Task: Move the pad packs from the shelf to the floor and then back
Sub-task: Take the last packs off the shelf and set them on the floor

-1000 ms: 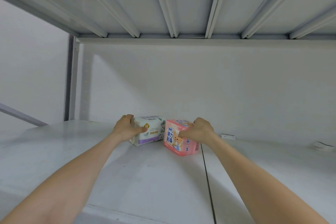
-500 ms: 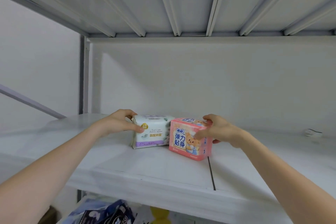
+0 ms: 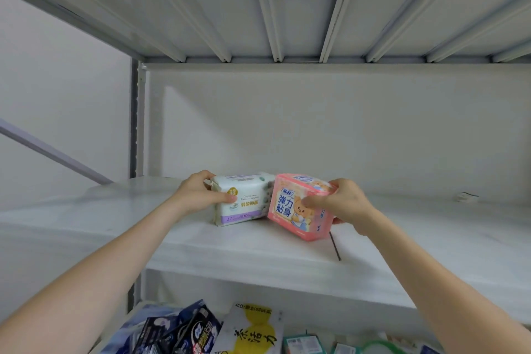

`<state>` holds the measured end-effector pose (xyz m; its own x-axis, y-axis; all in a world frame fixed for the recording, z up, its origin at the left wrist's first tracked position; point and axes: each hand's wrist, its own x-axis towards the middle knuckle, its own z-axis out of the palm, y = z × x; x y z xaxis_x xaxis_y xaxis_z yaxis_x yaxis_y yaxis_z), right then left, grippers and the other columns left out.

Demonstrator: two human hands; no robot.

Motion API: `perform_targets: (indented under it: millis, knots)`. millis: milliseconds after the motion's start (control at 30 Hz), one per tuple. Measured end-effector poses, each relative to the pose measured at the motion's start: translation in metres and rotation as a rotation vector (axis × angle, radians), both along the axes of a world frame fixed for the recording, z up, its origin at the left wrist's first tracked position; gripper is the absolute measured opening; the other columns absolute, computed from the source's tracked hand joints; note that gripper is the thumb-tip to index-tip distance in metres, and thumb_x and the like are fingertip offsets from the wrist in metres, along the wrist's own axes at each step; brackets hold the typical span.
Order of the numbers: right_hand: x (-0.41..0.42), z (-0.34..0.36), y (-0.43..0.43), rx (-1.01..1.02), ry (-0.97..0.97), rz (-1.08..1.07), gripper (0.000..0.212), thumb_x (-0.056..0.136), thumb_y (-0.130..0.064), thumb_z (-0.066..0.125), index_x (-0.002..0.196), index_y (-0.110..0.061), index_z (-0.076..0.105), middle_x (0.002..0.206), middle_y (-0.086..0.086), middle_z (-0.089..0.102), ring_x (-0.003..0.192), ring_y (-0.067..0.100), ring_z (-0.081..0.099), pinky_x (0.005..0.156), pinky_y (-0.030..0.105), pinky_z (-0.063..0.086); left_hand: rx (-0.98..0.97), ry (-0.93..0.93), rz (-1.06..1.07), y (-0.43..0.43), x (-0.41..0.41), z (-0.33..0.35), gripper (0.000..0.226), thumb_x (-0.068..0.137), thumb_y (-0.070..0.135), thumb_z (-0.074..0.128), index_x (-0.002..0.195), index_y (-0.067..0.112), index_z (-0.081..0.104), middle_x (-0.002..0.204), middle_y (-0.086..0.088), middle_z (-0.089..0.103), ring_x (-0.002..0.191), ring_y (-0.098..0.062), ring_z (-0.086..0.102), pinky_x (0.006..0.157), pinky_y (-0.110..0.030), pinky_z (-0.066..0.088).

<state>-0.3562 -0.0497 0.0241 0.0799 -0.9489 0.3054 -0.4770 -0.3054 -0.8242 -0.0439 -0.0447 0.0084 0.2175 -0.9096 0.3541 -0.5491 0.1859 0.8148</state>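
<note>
Both packs sit closer to the shelf's near edge than a second ago, and the pink one now tips to the left.

Nearest, at the bottom of the view, a lower tier holds other goods: dark blue packs (image 3: 178, 330) on the left, a yellow and white pack (image 3: 253, 327) in the middle, a teal pack (image 3: 304, 345) to the right.

Above them, two bare forearms reach forward over the white shelf (image 3: 258, 250), which has a dark seam (image 3: 334, 247) right of centre.

The left hand (image 3: 198, 195) grips the left end of the white pad pack (image 3: 247, 204), thumb across its printed front and fingers curled over the top. This pack stands upright on the shelf.

The right hand (image 3: 342, 204) grips the right end of the pink pad pack (image 3: 290, 210), thumb on the bear picture on its front. This pack leans, its upper left corner touching the white pack; whether its base rests on the shelf cannot be told.

Farther right on the shelf, well apart, lies a small white object (image 3: 464, 197), too small to identify.

Behind is a plain white back panel (image 3: 316, 123), a grey upright post (image 3: 140, 121) at far left, and overhead the ribbed underside of an upper shelf (image 3: 301, 17).
</note>
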Motion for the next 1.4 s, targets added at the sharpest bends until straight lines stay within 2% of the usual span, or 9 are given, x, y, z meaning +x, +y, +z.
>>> perform_targets:
  millis: [167,267,400,533,833,1033,1200,1300,1400]
  knots:
    - [0.003,-0.006,0.054,-0.077,-0.152,-0.081,0.041,0.057,-0.028,0.089,0.087,-0.013,0.065,0.084,0.006,0.073,0.075,0.022,0.072,0.068,0.043,0.061,-0.055,0.161,0.003,0.042,0.01,-0.008,0.062,0.05,0.041,0.093,0.099,0.02,0.062,0.096,-0.004,0.072,0.095,-0.025,0.07,0.085,-0.045,0.058]
    - [0.003,-0.008,0.089,-0.134,-0.206,-0.128,0.037,0.058,-0.028,0.088,0.084,-0.019,0.062,0.086,0.004,0.073,0.079,0.023,0.072,0.071,0.045,0.061,-0.091,0.243,-0.013,0.067,0.01,-0.012,0.077,0.034,0.051,0.09,0.098,0.02,0.06,0.098,-0.009,0.071,0.097,-0.028,0.07,0.087,-0.046,0.057]
    - [0.0,-0.013,0.131,-0.204,-0.247,-0.163,0.035,0.06,-0.026,0.087,0.082,-0.024,0.06,0.089,0.002,0.072,0.083,0.023,0.071,0.077,0.047,0.059,-0.151,0.308,-0.056,0.097,0.011,-0.021,0.078,0.033,0.055,0.088,0.097,0.021,0.06,0.099,-0.007,0.071,0.093,-0.024,0.071,0.089,-0.046,0.057]
    - [-0.006,-0.017,0.172,-0.233,-0.26,-0.173,0.036,0.06,-0.026,0.087,0.083,-0.024,0.061,0.089,0.001,0.072,0.083,0.024,0.072,0.077,0.048,0.059,-0.189,0.314,-0.081,0.133,0.008,-0.027,0.074,0.036,0.056,0.088,0.096,0.023,0.059,0.102,-0.005,0.07,0.095,-0.023,0.071,0.09,-0.047,0.056]
    - [-0.024,-0.044,0.266,-0.229,-0.177,-0.148,0.057,0.059,-0.028,0.088,0.106,-0.017,0.056,0.099,-0.002,0.069,0.087,0.019,0.071,0.076,0.044,0.06,-0.224,0.211,-0.071,0.25,0.007,-0.051,0.08,0.039,0.058,0.086,0.106,0.023,0.06,0.111,0.002,0.069,0.106,-0.018,0.065,0.095,-0.047,0.052]
    - [-0.037,-0.111,0.331,-0.155,-0.094,-0.091,0.069,0.06,-0.03,0.088,0.115,-0.024,0.046,0.098,-0.014,0.061,0.083,0.002,0.065,0.056,0.014,0.052,-0.135,0.174,-0.108,0.337,0.006,-0.112,0.051,0.059,0.037,0.09,0.098,0.028,0.058,0.106,0.006,0.071,0.101,-0.014,0.067,0.092,-0.047,0.054]
    - [-0.041,-0.186,0.392,-0.02,-0.089,-0.113,0.069,0.061,-0.025,0.087,0.116,-0.023,0.045,0.1,-0.011,0.06,0.085,0.006,0.065,0.052,0.014,0.051,0.014,0.131,-0.154,0.393,0.009,-0.182,0.051,0.063,0.02,0.09,0.105,0.016,0.059,0.107,0.0,0.071,0.102,-0.021,0.067,0.086,-0.041,0.057]
    - [-0.04,-0.237,0.429,0.02,-0.077,-0.16,0.07,0.061,-0.022,0.087,0.117,-0.022,0.046,0.098,-0.014,0.058,0.083,0.0,0.06,0.049,0.008,0.047,0.11,0.073,-0.208,0.421,0.017,-0.23,0.052,0.061,0.025,0.091,0.103,0.021,0.06,0.106,0.007,0.071,0.103,-0.016,0.065,0.089,-0.038,0.055]
    - [-0.038,-0.288,0.464,0.095,-0.076,-0.178,0.075,0.058,-0.023,0.088,0.119,-0.024,0.044,0.1,-0.013,0.058,0.086,0.003,0.061,0.054,0.014,0.05,0.197,0.049,-0.249,0.448,0.022,-0.28,0.052,0.059,0.03,0.091,0.1,0.027,0.06,0.106,0.009,0.068,0.102,-0.013,0.064,0.092,-0.043,0.053]
